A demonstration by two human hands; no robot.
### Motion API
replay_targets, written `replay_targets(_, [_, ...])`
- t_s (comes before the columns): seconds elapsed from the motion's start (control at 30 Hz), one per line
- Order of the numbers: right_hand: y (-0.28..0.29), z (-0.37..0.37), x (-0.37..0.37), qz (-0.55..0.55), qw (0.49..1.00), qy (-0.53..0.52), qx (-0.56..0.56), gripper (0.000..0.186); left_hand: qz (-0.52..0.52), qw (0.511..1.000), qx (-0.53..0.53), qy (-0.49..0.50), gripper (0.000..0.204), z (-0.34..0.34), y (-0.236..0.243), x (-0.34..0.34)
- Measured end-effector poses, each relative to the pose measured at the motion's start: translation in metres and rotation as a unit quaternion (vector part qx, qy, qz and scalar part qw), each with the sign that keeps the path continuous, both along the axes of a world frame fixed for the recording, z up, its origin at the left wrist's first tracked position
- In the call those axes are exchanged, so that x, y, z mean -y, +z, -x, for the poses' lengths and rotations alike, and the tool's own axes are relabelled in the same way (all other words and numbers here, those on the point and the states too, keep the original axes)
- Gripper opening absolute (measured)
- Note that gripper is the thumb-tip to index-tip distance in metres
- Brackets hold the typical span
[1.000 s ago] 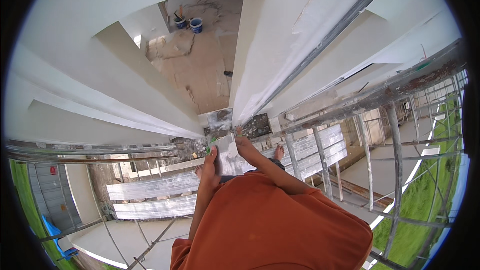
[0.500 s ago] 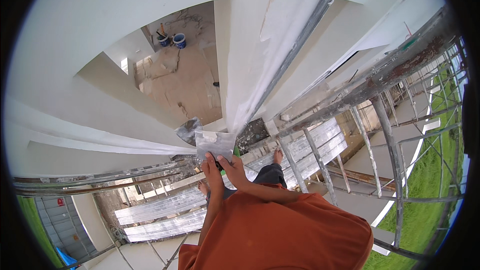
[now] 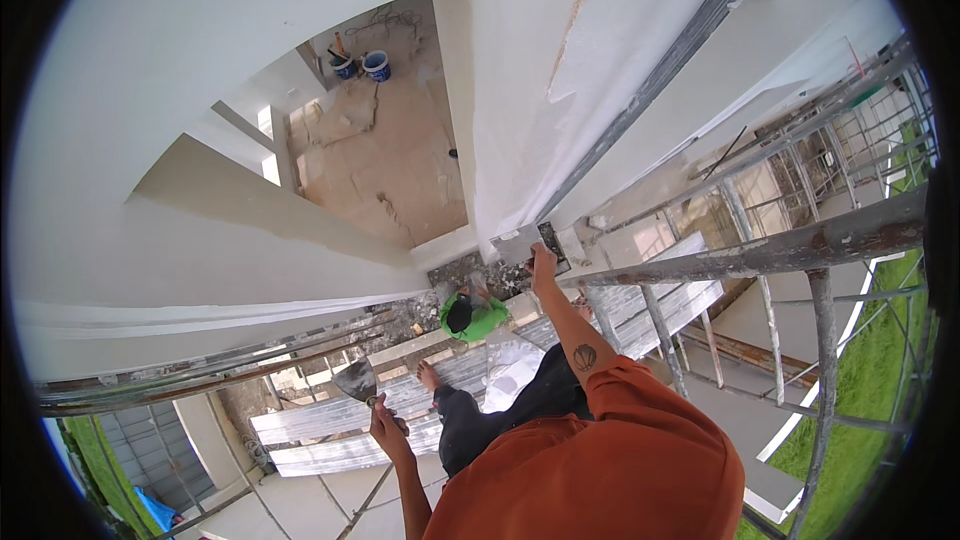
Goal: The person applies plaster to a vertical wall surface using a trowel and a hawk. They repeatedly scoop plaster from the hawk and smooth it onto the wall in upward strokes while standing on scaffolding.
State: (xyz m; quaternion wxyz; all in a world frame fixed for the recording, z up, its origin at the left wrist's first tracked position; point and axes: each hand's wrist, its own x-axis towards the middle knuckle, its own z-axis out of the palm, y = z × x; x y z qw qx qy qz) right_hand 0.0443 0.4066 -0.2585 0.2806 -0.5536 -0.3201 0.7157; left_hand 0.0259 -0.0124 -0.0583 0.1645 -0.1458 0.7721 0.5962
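My right hand (image 3: 542,266) reaches forward with fingers closed on a wide flat putty blade (image 3: 514,242), which lies against or just before the foot of the white wall strip (image 3: 500,155). I cannot tell whether blade and wall touch. Lower and to the left, my left hand (image 3: 388,428) grips a putty knife (image 3: 356,378) by its handle. Its grey, smeared blade points up and away from me, held in the air over the silvery planks (image 3: 310,423).
Below me is a co-worker in a green shirt (image 3: 484,322). Scaffold pipes (image 3: 770,240) run along my right. Through the wall opening, blue buckets (image 3: 376,66) stand on a brown floor (image 3: 370,165). My bare foot (image 3: 428,374) is near the planks.
My hands have moved apart from where they held both blades together. The right went forward and right toward the wall; the left came down and left. The green-shirted person shows more now.
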Motion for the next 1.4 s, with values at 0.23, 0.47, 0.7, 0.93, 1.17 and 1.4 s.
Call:
replay_targets(0.23, [-0.063, 0.022, -0.038, -0.028, 0.993, -0.026, -0.113, 0.019, 0.037, 0.992, 0.007, 0.119, 0.041, -0.026, 0.004, 0.06])
replay_targets(0.47, [-0.058, 0.05, -0.064, 0.024, 0.984, -0.016, -0.173, 0.03, -0.002, 0.982, 0.064, 0.178, 0.045, -0.048, -0.014, 0.056])
replay_targets(0.7, [-0.016, 0.059, -0.072, 0.112, 0.98, -0.027, -0.16, 0.034, -0.041, 0.99, 0.042, 0.125, 0.039, -0.046, -0.011, 0.032])
replay_targets(0.93, [0.085, 0.057, -0.08, 0.073, 0.978, -0.039, -0.191, 0.043, -0.104, 0.981, 0.051, 0.153, 0.04, -0.033, -0.031, 0.041])
replay_targets(1.17, [0.214, 0.057, -0.076, -0.01, 0.979, 0.005, -0.205, 0.043, -0.133, 0.978, 0.034, 0.16, 0.037, -0.012, -0.056, 0.054])
replay_targets(1.4, [0.343, 0.053, -0.078, -0.061, 0.977, 0.029, -0.204, 0.044, -0.144, 0.981, 0.027, 0.127, 0.04, 0.003, -0.074, 0.049])
